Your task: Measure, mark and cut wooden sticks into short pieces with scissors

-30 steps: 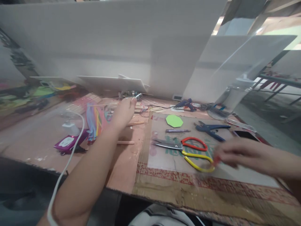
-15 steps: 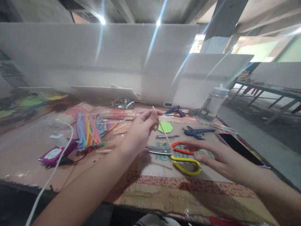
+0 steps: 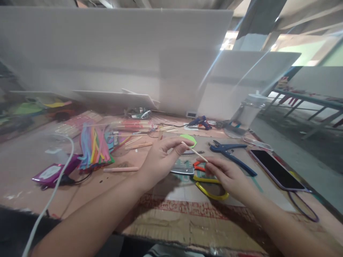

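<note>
A thin pale wooden stick point(image 3: 195, 151) is held between both hands, slanting down to the right. My left hand point(image 3: 164, 157) pinches near its upper left end. The fingers of my right hand point(image 3: 221, 169) are closed on its lower right end. Beneath the hands lie scissors point(image 3: 211, 194) with one yellow and one red handle, blades pointing left. A green paper shape point(image 3: 190, 140) lies just behind my left fingertips, partly covered. Blue pliers point(image 3: 230, 151) rest with spread handles beyond my right hand.
Colourful strips point(image 3: 96, 148) and a purple device point(image 3: 53, 175) with a white cable point(image 3: 53, 194) are at the left. A phone point(image 3: 277, 169) and a clear container point(image 3: 245, 116) stand or lie at the right. A blue glue gun point(image 3: 199, 122) is at the back.
My right hand has moved in from the scissors' handles and closed on the stick's lower end. The stick is tilted flatter. The view has tipped downward.
</note>
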